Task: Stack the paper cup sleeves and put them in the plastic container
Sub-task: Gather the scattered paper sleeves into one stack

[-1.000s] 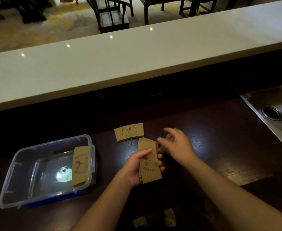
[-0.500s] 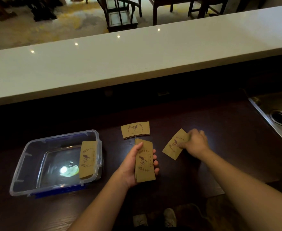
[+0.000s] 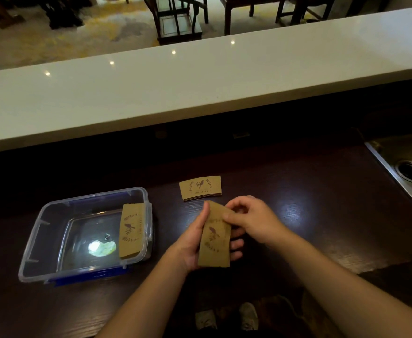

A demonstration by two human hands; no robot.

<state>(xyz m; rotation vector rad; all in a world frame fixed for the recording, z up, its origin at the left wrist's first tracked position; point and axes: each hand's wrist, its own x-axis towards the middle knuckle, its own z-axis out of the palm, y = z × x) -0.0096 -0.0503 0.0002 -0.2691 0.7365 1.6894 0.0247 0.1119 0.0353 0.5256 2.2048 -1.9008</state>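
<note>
My left hand (image 3: 195, 242) grips a stack of brown paper cup sleeves (image 3: 214, 242), printed with a bird, held upright above the dark counter. My right hand (image 3: 251, 219) pinches the stack's upper right edge, its fingers closed on the top sleeve. A small pile of flat sleeves (image 3: 200, 187) lies on the counter just beyond my hands. To the left stands a clear plastic container (image 3: 53, 213) with a blue base. A sleeve stack (image 3: 131, 230) leans against its right inner wall.
A steel sink (image 3: 409, 167) with a drain is set into the counter at the far right. A white raised bar top (image 3: 175, 84) runs across behind the dark counter (image 3: 309, 203). My shoes show below the counter's front edge.
My right hand picked a loose sleeve off the counter to the right and brought it onto the stack held in my left hand. That spot on the counter now holds nothing.
</note>
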